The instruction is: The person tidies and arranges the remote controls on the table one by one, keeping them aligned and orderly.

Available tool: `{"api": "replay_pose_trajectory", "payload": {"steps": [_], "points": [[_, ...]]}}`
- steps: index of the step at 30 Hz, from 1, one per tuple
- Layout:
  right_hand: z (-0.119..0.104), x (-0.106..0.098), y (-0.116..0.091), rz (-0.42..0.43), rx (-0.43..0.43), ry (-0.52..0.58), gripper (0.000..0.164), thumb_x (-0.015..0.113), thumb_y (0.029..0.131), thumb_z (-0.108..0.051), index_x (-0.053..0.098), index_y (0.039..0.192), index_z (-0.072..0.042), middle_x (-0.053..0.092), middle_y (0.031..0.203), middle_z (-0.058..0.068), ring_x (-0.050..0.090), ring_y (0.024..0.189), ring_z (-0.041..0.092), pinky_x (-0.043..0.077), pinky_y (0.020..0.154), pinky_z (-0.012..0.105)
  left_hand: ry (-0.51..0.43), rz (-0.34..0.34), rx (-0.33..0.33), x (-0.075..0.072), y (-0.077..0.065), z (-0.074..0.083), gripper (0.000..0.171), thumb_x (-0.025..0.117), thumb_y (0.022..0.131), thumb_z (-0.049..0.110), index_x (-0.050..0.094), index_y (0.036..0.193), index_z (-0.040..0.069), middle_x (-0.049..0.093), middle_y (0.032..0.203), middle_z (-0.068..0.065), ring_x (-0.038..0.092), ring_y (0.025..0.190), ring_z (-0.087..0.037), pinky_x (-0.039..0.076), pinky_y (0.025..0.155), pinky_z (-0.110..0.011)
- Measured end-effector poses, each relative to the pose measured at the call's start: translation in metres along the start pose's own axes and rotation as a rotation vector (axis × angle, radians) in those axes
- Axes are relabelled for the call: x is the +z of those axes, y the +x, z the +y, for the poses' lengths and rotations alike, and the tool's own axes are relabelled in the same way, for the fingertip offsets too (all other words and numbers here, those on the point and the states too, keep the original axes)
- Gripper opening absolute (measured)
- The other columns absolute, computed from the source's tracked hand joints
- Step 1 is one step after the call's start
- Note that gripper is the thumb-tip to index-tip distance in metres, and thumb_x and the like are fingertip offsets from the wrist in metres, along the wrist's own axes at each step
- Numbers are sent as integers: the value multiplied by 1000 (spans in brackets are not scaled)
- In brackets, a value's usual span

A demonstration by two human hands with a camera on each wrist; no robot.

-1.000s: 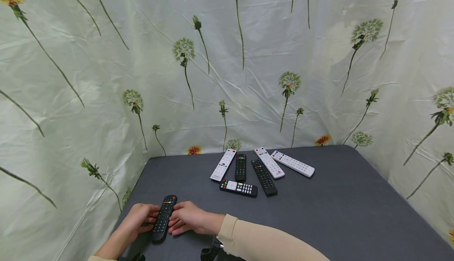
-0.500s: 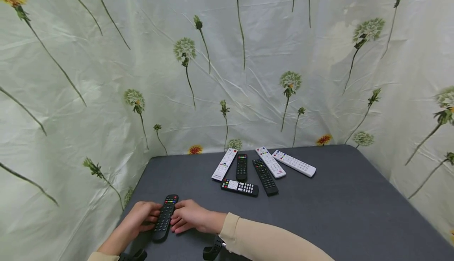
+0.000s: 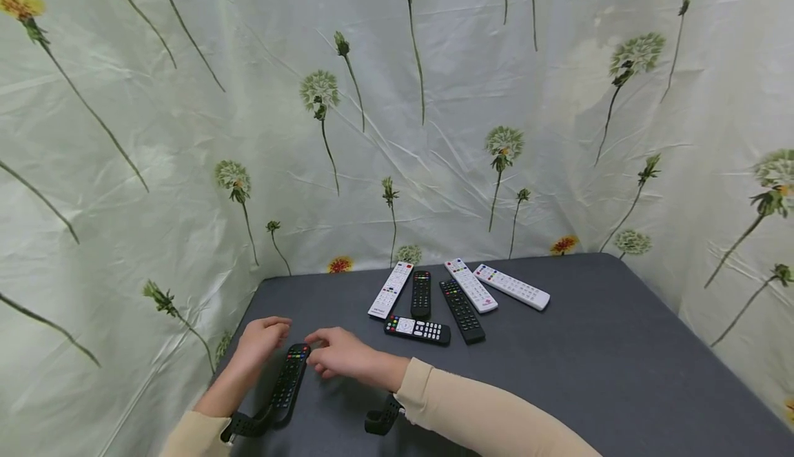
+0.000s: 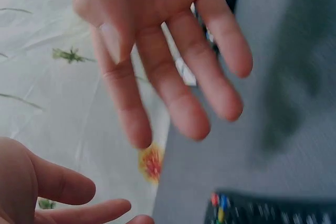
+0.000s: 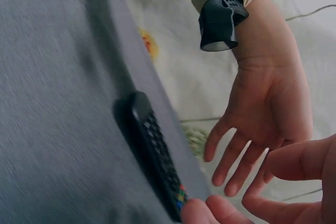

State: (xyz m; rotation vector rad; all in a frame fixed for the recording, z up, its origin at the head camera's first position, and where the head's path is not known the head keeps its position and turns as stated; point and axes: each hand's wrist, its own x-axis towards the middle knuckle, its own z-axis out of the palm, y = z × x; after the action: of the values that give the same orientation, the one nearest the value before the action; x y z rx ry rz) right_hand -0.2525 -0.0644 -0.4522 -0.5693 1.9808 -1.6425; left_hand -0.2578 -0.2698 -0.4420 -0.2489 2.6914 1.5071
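Observation:
A long black remote control [image 3: 289, 381] with coloured buttons lies on the grey table at the near left, its top end pointing away. My left hand [image 3: 263, 340] hovers above the remote's left side, fingers loose and holding nothing. On the other side, my right hand [image 3: 345, 356] is raised beside the top end, its fingers loosely bent around no object. The right wrist view shows the remote [image 5: 155, 153] lying flat below both hands, with the left hand [image 5: 265, 103] apart from it. Spread fingers of the right hand [image 4: 163, 51] show in the left wrist view.
Farther back lie several more remotes: a white one [image 3: 391, 290], a short black one [image 3: 420, 294], a black one with white keys [image 3: 418, 331], a long black one [image 3: 462, 310] and two white ones on the right, one [image 3: 511, 287] slanted. A flowered curtain [image 3: 372, 147] hangs behind the table.
Both hands were at the sides of the near black remote; they have let go and lifted up and away from it. The remote stays in place.

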Motion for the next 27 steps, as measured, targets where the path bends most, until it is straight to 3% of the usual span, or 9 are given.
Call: {"api": "replay_pose_trajectory", "payload": {"steps": [4, 16, 22, 27], "points": [[-6, -14, 0, 51, -31, -65, 37, 66, 94, -12, 64, 131, -11, 68, 95, 1, 67, 88, 24, 58, 78, 45, -37, -15, 13, 14, 7, 11, 41, 46, 99, 13, 60, 133, -5, 57, 129, -28, 56, 111, -42, 48, 81, -50], [-12, -78, -5, 179, 4, 21, 40, 60, 98, -15, 59, 137, -7, 64, 122, 11, 65, 101, 23, 55, 91, 45, -254, -69, 14, 50, 33, 37, 40, 41, 104, 15, 57, 139, 2, 50, 140, -25, 47, 127, -43, 37, 103, -64], [-10, -109, -2, 258, 37, 82, 42, 59, 98, -12, 56, 140, -4, 64, 119, 13, 60, 111, 39, 51, 96, 52, -348, -112, 5, 65, 52, 49, 42, 38, 106, 19, 54, 143, 7, 49, 143, -24, 44, 133, -44, 35, 108, -63], [1, -133, 3, 319, 70, 120, 46, 60, 98, -10, 52, 143, -3, 62, 125, 19, 57, 117, 43, 50, 97, 53, -446, -144, 0, 84, 68, 57, 45, 34, 107, 20, 50, 145, 2, 46, 144, -28, 44, 131, -47, 36, 108, -61]]}}
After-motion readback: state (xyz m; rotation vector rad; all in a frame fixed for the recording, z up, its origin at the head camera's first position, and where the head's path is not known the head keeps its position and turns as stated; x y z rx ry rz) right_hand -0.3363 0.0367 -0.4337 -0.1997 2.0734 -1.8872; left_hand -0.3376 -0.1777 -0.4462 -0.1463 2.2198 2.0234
